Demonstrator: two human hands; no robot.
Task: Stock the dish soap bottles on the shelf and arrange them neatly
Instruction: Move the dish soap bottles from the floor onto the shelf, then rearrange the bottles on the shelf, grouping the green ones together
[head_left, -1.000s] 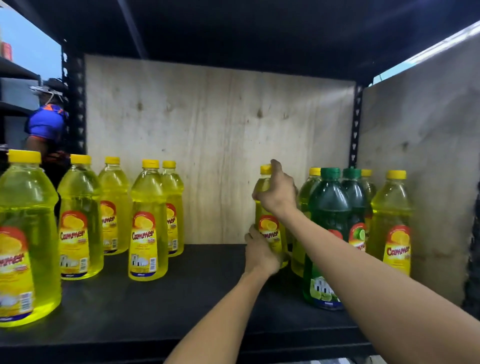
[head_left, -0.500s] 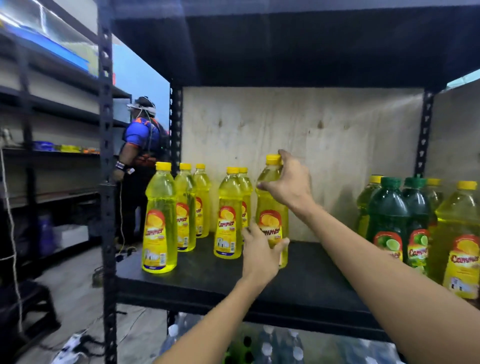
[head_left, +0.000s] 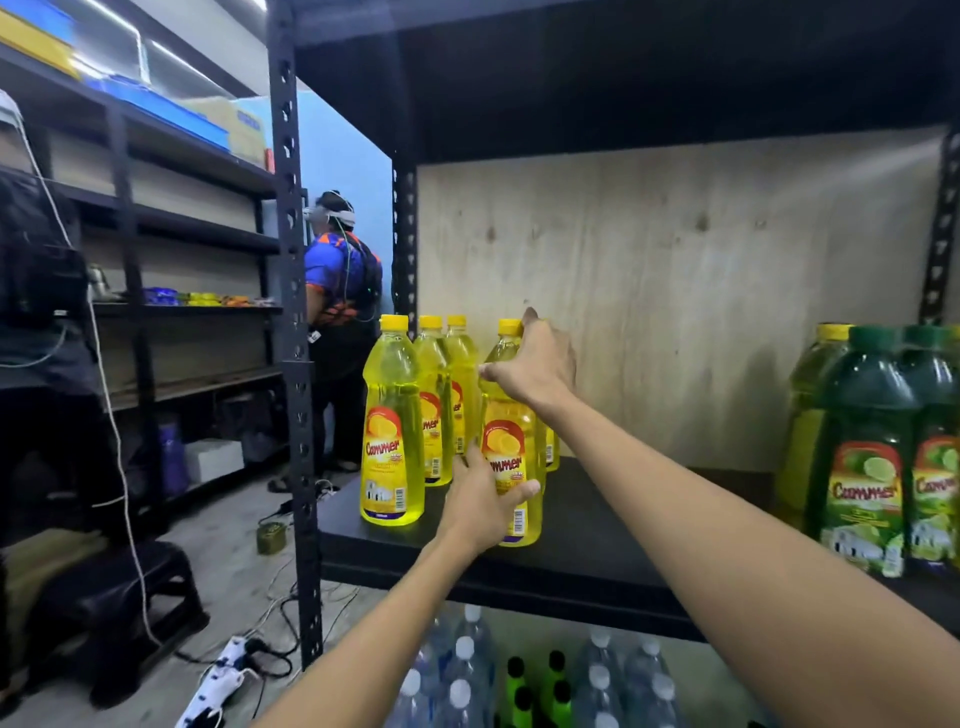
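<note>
Near the shelf (head_left: 597, 566) front edge, both hands grip a yellow bottle (head_left: 511, 457).

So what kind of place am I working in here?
Most likely a shop stockroom or storage room: black metal racks with plywood backing, rows of identical yellow soap bottles, and packs of bottled water stored underneath.

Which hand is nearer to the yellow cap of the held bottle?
Right. The right hand grips the neck beside the yellow cap; the left hand holds the lower body.
</note>
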